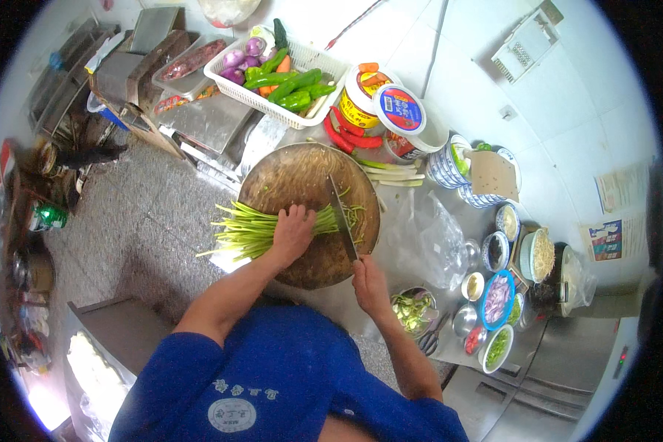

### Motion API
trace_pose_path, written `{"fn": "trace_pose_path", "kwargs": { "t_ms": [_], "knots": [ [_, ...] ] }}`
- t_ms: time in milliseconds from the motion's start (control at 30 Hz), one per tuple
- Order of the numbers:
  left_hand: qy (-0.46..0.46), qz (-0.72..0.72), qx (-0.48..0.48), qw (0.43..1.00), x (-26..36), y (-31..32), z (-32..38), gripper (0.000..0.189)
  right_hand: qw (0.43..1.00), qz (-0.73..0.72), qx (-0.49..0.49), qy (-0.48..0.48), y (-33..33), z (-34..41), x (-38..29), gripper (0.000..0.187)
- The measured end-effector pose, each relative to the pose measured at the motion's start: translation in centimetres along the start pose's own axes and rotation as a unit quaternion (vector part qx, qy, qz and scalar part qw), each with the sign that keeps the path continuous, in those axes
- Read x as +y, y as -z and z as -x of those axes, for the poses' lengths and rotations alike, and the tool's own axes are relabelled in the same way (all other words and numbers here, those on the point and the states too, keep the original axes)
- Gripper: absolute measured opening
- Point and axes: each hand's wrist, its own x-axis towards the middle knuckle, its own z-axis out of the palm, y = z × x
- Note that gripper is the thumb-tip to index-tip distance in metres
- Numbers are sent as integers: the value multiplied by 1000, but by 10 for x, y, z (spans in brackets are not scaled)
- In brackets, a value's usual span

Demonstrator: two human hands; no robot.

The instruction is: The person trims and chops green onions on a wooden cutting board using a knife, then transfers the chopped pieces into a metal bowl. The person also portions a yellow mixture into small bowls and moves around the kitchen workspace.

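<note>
A bundle of long green stems (254, 227), perhaps garlic shoots, lies across a round wooden chopping block (309, 271). My left hand (295, 232) presses down on the bundle and holds it together. In my right hand (369, 282) is the handle of a kitchen knife (341, 218). Its long blade stands at the right end of the bundle and points away from me. Short cut pieces (356, 214) lie on the block to the right of the blade.
Behind the block are a white plastic basket (248, 98) of vegetables, red chillies (356, 139), plastic tubs (359, 94) and leek-like stalks (395, 175). To the right are a clear plastic bag (433, 243), small bowls (497, 301), scissors (429, 342) and a metal bowl (414, 312) of trimmings.
</note>
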Motion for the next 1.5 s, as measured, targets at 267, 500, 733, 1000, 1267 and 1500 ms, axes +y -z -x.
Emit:
{"fn": "trace_pose_path", "kwargs": {
  "t_ms": [267,500,733,1000,1267,1500],
  "knots": [
    [5,-4,7,1000,3,-1,1,54,998,54,27,-18,-65,-79,37,40],
    [2,2,1,1000,2,4,-8,76,987,44,19,156,-32,-109,73,45],
    [-3,37,-11,999,-7,44,-1,91,999,-2,-24,-36,1,0,-3,33],
    [-54,7,19,998,-22,10,10,60,999,16,-1,-29,-59,-29,16,38],
    [-49,-4,37,998,-26,10,5,57,986,93,8,139,-86,-132,57,41],
    [-39,-6,61,997,-20,8,1,58,985,109,22,132,-77,-137,83,39]
  ]
}}
